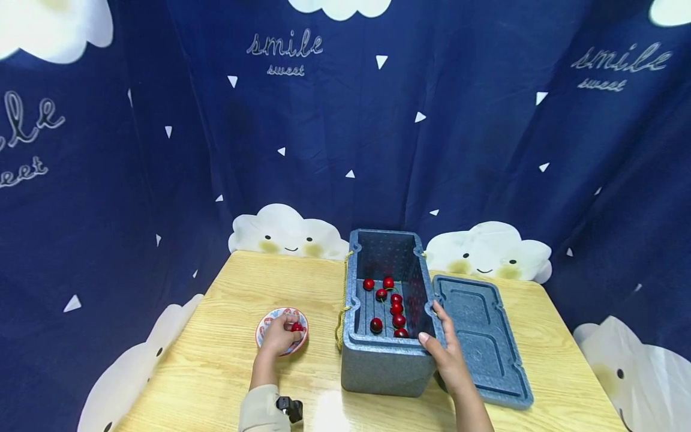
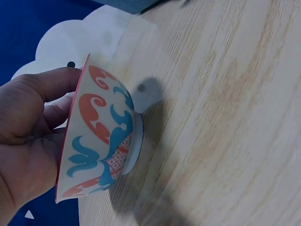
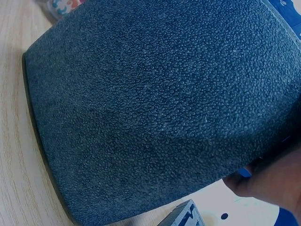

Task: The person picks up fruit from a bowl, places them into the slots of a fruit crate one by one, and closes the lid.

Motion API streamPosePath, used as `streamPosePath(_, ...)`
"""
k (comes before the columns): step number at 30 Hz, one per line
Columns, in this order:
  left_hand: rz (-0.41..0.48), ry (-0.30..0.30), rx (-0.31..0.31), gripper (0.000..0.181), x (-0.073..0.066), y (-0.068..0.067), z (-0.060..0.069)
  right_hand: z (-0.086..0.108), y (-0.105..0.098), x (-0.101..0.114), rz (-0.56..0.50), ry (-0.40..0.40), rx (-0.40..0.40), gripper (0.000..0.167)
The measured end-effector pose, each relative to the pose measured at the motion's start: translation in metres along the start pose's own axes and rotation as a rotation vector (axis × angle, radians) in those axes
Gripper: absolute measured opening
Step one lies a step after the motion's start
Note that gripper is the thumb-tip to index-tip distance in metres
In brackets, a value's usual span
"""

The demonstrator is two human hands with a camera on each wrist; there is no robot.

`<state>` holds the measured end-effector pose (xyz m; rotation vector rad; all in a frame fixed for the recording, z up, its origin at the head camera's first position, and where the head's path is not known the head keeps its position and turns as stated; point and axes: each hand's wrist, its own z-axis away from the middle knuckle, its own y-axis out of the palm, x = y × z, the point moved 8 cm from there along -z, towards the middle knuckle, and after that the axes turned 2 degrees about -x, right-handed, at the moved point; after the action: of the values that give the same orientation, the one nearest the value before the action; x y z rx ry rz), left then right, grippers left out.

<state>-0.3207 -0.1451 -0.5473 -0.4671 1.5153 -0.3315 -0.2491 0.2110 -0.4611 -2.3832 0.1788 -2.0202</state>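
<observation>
In the head view my left hand reaches into a small patterned bowl, its fingertips at a red cherry that they seem to pinch. The left wrist view shows the bowl from the side, with the fingers behind its red rim; the cherry is hidden there. My right hand holds the near right corner of a grey-blue foam box, thumb on the rim and fingers along the right side. Several red cherries, some with green stems, lie on the box floor. In the right wrist view the box wall covers most of the picture.
A matching foam lid lies flat on the wooden table, right of the box. Yellow cord hangs along the box's left side. Behind the table hangs a dark blue curtain with clouds and triangles.
</observation>
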Motion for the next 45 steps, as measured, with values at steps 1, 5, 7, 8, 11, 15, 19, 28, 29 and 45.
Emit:
streamPosePath(1, 0.0, 0.001, 0.0, 0.035, 0.0, 0.0, 0.001, 0.0, 0.0, 0.0, -0.002, 0.001, 0.001, 0.07)
streamPosePath(5, -0.008, -0.004, -0.009, 0.035, 0.003, 0.0, 0.002, 0.001, 0.0, -0.002, 0.001, 0.006, 0.003, 0.07)
streamPosePath(7, -0.001, -0.024, -0.014, 0.036, 0.006, 0.0, 0.003, 0.001, 0.001, -0.002, 0.003, 0.004, 0.004, 0.07)
streamPosePath(8, 0.006, -0.035, -0.019, 0.036, 0.007, -0.001, 0.004, 0.001, 0.001, -0.002, 0.006, 0.005, 0.005, 0.07)
streamPosePath(11, 0.032, -0.041, -0.051, 0.038, 0.007, -0.004, 0.007, 0.001, 0.001, -0.001, 0.011, 0.004, 0.007, 0.07)
streamPosePath(15, 0.103, -0.029, -0.095, 0.039, -0.004, -0.013, 0.015, 0.0, 0.0, 0.0, 0.012, -0.002, 0.006, 0.07)
streamPosePath(19, 0.178, -0.029, -0.134, 0.038, -0.016, -0.021, 0.021, -0.001, 0.0, -0.001, 0.005, -0.008, 0.007, 0.069)
streamPosePath(28, 0.178, 0.013, -0.144, 0.037, -0.052, -0.037, 0.029, -0.001, 0.0, -0.002, 0.006, -0.009, 0.006, 0.07)
streamPosePath(29, 0.181, 0.025, -0.152, 0.037, -0.056, -0.039, 0.029, -0.001, 0.0, -0.001, 0.005, -0.01, 0.007, 0.07)
streamPosePath(45, 0.194, 0.118, -0.138, 0.035, -0.097, -0.037, 0.026, 0.0, 0.0, -0.001, -0.006, -0.01, 0.007, 0.07)
